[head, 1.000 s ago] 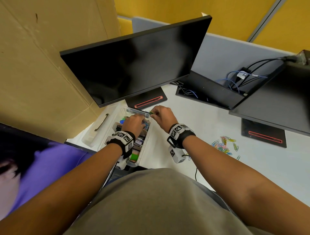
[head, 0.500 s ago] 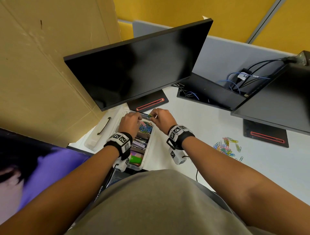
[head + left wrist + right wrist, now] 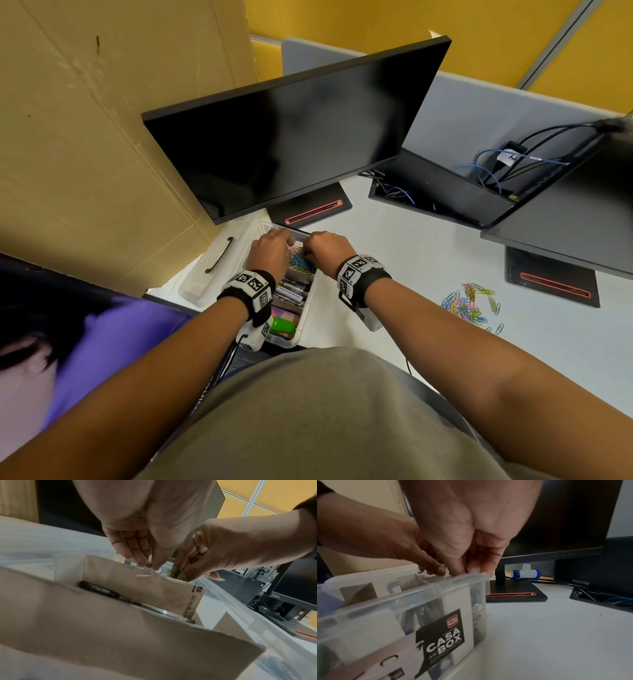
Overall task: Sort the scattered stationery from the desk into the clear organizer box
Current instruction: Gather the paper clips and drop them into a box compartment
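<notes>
The clear organizer box (image 3: 307, 310) stands at the desk's near left edge, split by cardboard dividers (image 3: 154, 588). Its far compartment holds coloured paper clips (image 3: 301, 265); behind that lie markers (image 3: 291, 291) and a green item (image 3: 282, 325). Both hands hang over the far compartment, fingers pointing down. My right hand (image 3: 181, 573) pinches a few green paper clips (image 3: 174, 572) just inside the rim (image 3: 402, 596). My left hand (image 3: 145, 563) has its fingertips bunched against the thumb, and what they hold is hidden. A loose pile of paper clips (image 3: 469, 306) lies on the desk to the right.
The box lid (image 3: 219, 263) lies left of the box. A monitor (image 3: 291, 137) on a black base (image 3: 311, 210) overhangs just behind the hands. A second monitor base (image 3: 551, 284) stands far right. Cardboard (image 3: 85, 137) walls the left side. A blue-and-white cylinder (image 3: 525, 573) lies behind the stand.
Both hands have dropped from above the box's far end down into the paper clip compartment, staying close together. The box and the desk pile have not moved.
</notes>
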Tool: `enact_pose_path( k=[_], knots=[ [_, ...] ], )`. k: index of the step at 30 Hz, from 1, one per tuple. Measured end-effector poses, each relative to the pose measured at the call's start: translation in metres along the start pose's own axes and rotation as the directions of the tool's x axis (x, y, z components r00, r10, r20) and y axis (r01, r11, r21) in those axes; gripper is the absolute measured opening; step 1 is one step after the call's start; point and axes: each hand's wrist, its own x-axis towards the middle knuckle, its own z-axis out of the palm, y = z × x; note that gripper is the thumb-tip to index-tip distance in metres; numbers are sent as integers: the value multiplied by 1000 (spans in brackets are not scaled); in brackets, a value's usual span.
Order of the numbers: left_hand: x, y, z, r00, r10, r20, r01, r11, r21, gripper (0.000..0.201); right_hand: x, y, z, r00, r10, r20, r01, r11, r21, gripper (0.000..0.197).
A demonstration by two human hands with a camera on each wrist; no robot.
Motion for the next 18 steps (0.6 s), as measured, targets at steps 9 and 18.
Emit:
enact_pose_path(
  k=[9,18],
  knots=[
    [-1,3,-1,1000,-11,-1,11,1000,6,15,1,3,1,997,-16,73,14,1000,23,25],
    [-2,12,-4,999,-16,-28,17,1000,16,9,-9,22,-4,1000,1,2,-1,899,437,18]
  ],
)
